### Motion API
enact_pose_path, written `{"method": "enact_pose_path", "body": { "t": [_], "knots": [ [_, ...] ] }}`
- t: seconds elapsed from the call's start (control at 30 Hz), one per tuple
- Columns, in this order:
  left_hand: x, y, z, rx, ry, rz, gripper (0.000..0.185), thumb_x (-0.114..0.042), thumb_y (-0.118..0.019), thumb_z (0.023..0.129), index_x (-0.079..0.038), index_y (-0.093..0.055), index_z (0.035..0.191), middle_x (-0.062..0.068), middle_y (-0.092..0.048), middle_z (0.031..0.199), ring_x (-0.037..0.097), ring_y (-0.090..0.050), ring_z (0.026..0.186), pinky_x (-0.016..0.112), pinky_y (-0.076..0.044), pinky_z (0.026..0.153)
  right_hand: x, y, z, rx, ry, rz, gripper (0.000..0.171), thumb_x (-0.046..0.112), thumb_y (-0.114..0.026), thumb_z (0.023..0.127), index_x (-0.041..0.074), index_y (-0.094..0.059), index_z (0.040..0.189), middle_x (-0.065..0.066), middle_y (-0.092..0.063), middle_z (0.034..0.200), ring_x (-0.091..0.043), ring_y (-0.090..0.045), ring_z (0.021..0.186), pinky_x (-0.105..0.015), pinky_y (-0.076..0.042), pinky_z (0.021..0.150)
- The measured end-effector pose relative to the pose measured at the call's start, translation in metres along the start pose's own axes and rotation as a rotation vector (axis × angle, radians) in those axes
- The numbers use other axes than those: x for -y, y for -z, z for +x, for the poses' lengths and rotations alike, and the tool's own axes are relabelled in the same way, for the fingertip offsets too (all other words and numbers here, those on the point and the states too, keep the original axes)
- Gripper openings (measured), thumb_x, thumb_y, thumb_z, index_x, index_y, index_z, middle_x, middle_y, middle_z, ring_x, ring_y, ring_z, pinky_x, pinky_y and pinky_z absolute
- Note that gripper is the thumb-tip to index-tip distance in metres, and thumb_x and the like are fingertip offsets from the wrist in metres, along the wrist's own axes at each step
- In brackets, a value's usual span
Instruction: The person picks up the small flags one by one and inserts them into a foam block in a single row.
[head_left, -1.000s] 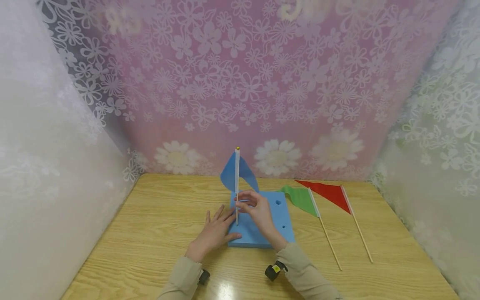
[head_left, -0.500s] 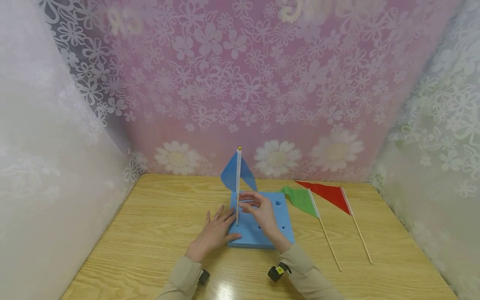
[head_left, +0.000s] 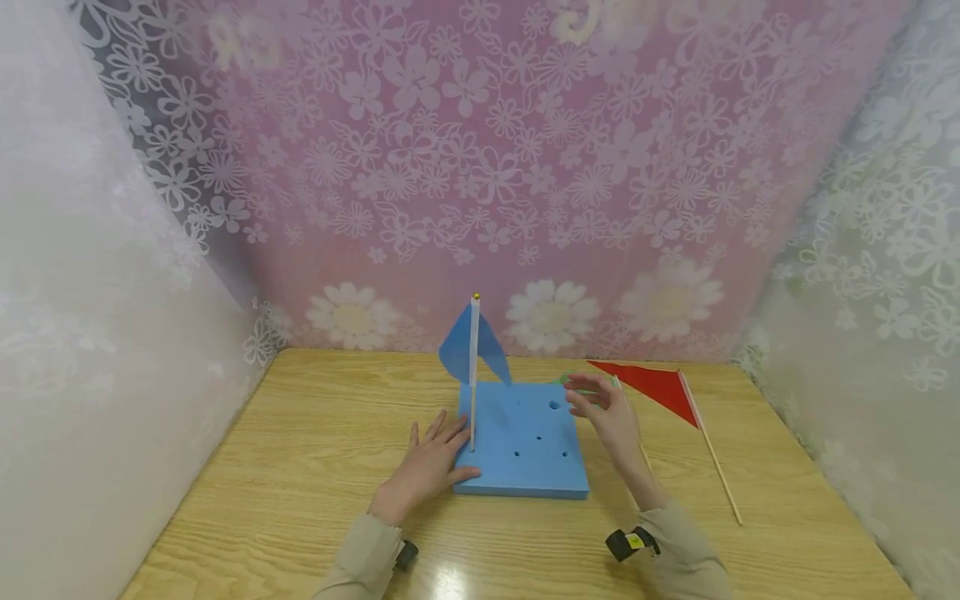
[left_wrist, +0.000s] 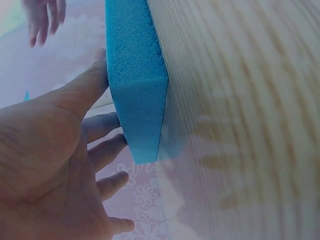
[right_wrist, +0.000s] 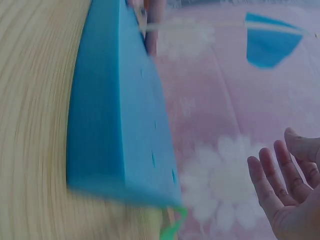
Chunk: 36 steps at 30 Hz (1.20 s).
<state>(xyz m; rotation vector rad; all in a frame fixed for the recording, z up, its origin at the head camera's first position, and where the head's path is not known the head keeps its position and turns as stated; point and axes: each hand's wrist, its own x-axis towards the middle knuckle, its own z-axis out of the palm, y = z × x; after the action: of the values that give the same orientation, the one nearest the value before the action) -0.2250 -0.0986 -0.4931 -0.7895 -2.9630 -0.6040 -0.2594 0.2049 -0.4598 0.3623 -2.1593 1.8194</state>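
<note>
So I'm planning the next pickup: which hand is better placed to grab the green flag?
Probably the right hand: it hovers open over the green flag, while the left hand rests on the foam block.

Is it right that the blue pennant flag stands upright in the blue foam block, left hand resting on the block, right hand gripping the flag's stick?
Not quite. The head view shows the right hand open, off the blue pennant flag, beside the blue foam block. The left hand does rest on the block.
</note>
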Motion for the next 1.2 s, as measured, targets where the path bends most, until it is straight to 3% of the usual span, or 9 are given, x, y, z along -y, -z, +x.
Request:
{"method": "enact_pose_path", "body": {
  "t": [0.2, 0.33, 0.47, 0.57, 0.67, 0.9, 1.2],
  "knots": [
    [0.000, -0.002, -0.001, 0.000, 0.001, -0.015, 0.070, -0.045, -0.068, 0.095, -0.007, -0.050, 0.151, 0.014, -0.039, 0.160, 0.044, -0.023, 0.151, 0.079, -0.015, 0.111, -0.010, 0.060, -0.011, -0.031, 0.008, -0.185, 0.036, 0.007, -0.071, 0.096, -0.004, -0.063, 0.129, -0.027, -0.068, 0.118, -0.001, -0.070, 0.087, -0.027, -0.061, 0.073],
    [0.001, -0.003, -0.001, 0.000, 0.000, -0.021, 0.070, -0.045, -0.069, 0.095, -0.007, -0.050, 0.151, 0.014, -0.039, 0.160, 0.044, -0.022, 0.151, 0.079, -0.014, 0.111, -0.017, 0.088, -0.020, -0.031, -0.054, -0.288, 0.039, 0.008, -0.072, 0.096, -0.005, -0.061, 0.131, -0.027, -0.067, 0.119, 0.001, -0.070, 0.086, -0.028, -0.062, 0.071],
    [0.001, -0.003, 0.000, -0.004, -0.003, -0.027, 0.070, -0.044, -0.069, 0.094, -0.007, -0.050, 0.151, 0.013, -0.039, 0.160, 0.045, -0.022, 0.151, 0.079, -0.014, 0.111, -0.021, 0.105, -0.027, -0.007, -0.132, -0.418, 0.038, 0.011, -0.072, 0.096, -0.004, -0.062, 0.130, -0.028, -0.067, 0.119, -0.013, -0.074, 0.084, -0.030, -0.062, 0.070],
    [0.001, -0.001, 0.000, -0.007, -0.006, -0.039, 0.069, -0.043, -0.069, 0.095, -0.006, -0.050, 0.150, 0.014, -0.039, 0.160, 0.045, -0.022, 0.151, 0.079, -0.014, 0.110, -0.025, 0.112, -0.032, 0.023, -0.179, -0.506, 0.037, 0.009, -0.073, 0.095, -0.006, -0.063, 0.127, -0.029, -0.069, 0.115, -0.030, -0.075, 0.084, -0.034, -0.062, 0.068],
    [0.001, 0.000, 0.000, -0.008, -0.008, -0.042, 0.069, -0.042, -0.069, 0.095, -0.005, -0.050, 0.150, 0.015, -0.039, 0.160, 0.045, -0.022, 0.151, 0.079, -0.015, 0.110, -0.031, 0.117, -0.035, 0.067, -0.234, -0.551, 0.035, 0.006, -0.072, 0.094, -0.010, -0.063, 0.124, -0.029, -0.069, 0.109, -0.036, -0.074, 0.082, -0.036, -0.062, 0.064],
    [0.001, 0.000, 0.000, -0.003, -0.009, -0.047, 0.069, -0.042, -0.069, 0.095, -0.005, -0.050, 0.150, 0.016, -0.038, 0.160, 0.045, -0.021, 0.151, 0.080, -0.014, 0.110, -0.043, 0.122, -0.038, 0.164, -0.373, -0.601, 0.032, 0.007, -0.074, 0.092, -0.012, -0.065, 0.115, -0.022, -0.071, 0.098, -0.023, -0.070, 0.074, -0.033, -0.060, 0.061],
    [0.003, -0.003, 0.000, 0.000, -0.010, -0.046, 0.069, -0.043, -0.068, 0.095, -0.005, -0.050, 0.150, 0.015, -0.038, 0.160, 0.045, -0.021, 0.151, 0.080, -0.013, 0.110, -0.045, 0.116, -0.036, 0.204, -0.410, -0.667, 0.031, 0.007, -0.078, 0.084, -0.011, -0.065, 0.107, -0.009, -0.067, 0.083, -0.015, -0.063, 0.065, -0.031, -0.057, 0.056]
  ]
}}
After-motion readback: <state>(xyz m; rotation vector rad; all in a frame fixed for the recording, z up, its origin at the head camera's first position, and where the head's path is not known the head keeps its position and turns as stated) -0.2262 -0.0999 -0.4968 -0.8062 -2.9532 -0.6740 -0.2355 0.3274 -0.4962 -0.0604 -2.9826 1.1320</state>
